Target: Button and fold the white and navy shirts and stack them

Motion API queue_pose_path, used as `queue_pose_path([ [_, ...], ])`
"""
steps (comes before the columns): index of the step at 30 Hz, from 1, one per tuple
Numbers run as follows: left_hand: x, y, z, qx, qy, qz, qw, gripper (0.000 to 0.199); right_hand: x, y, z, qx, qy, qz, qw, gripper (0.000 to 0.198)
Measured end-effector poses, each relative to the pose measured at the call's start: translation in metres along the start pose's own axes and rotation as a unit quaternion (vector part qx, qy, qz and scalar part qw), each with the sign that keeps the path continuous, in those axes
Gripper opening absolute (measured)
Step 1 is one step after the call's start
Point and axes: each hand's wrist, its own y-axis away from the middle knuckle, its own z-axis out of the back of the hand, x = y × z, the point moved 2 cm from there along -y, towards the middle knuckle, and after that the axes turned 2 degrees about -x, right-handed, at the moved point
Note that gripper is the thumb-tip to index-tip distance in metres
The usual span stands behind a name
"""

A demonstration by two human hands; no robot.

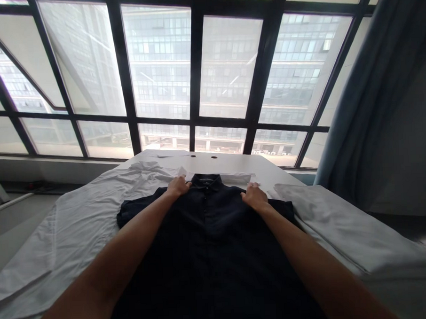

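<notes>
A dark navy collared shirt [207, 235] lies spread out front up, its button line running down the middle and its collar [207, 181] at the far end. My left hand [179, 185] is at the shirt's left shoulder, fingers closed. At the other shoulder is my right hand [255, 195], its fingers also closed. A thin white sheet [235, 178] shows behind the collar, with a corner standing up at each hand; both hands appear to pinch it. Whether it is cloth or paper I cannot tell. My forearms cover parts of the shirt's sides.
Crumpled white cloth [85, 221] covers the left of the white table [248, 163]. Folded white cloth [357, 223] lies on the right. Beyond the table stands a large window with a black frame [194, 61]. A blue-grey curtain [358, 101] hangs at the right.
</notes>
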Motion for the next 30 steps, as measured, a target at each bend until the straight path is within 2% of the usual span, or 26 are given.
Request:
queue_pose_path([
  [3, -0.01, 0.025, -0.015, 0.049, -0.02, -0.087, 0.995, 0.048, 0.019, 0.021, -0.009, 0.02, -0.023, 0.131, 0.991, 0.034],
  [5, -0.013, 0.044, -0.025, 0.103, -0.039, -0.14, 0.984, 0.055, 0.031, 0.036, -0.015, 0.026, -0.049, 0.206, 0.977, 0.035],
  [8, -0.009, 0.066, -0.04, 0.184, -0.048, -0.141, 0.972, 0.072, 0.039, 0.055, -0.026, 0.037, -0.07, 0.253, 0.964, 0.041],
  [10, -0.005, 0.075, -0.045, 0.196, -0.048, -0.133, 0.97, 0.077, 0.037, 0.062, -0.033, 0.053, -0.081, 0.243, 0.965, 0.047],
  [13, -0.002, 0.082, -0.048, 0.18, -0.051, -0.144, 0.972, 0.083, 0.031, 0.07, -0.038, 0.082, -0.082, 0.219, 0.969, 0.055],
  [19, -0.007, 0.092, -0.04, 0.224, -0.059, -0.164, 0.959, 0.091, 0.027, 0.086, -0.025, 0.087, -0.041, 0.232, 0.968, 0.058],
  [22, -0.021, 0.086, -0.03, 0.205, -0.042, -0.138, 0.968, 0.069, 0.04, 0.081, -0.013, 0.079, -0.022, 0.25, 0.965, 0.048],
  [26, -0.046, 0.064, -0.019, 0.089, -0.017, -0.098, 0.991, 0.038, 0.074, 0.056, -0.003, 0.066, -0.057, 0.202, 0.976, 0.034],
  [28, -0.055, 0.052, -0.02, 0.089, 0.001, -0.069, 0.994, 0.025, 0.09, 0.043, -0.005, 0.106, -0.074, 0.157, 0.979, 0.032],
  [30, -0.06, 0.042, -0.026, 0.118, 0.017, -0.039, 0.992, 0.019, 0.1, 0.031, -0.011, 0.15, -0.077, 0.118, 0.979, 0.032],
])
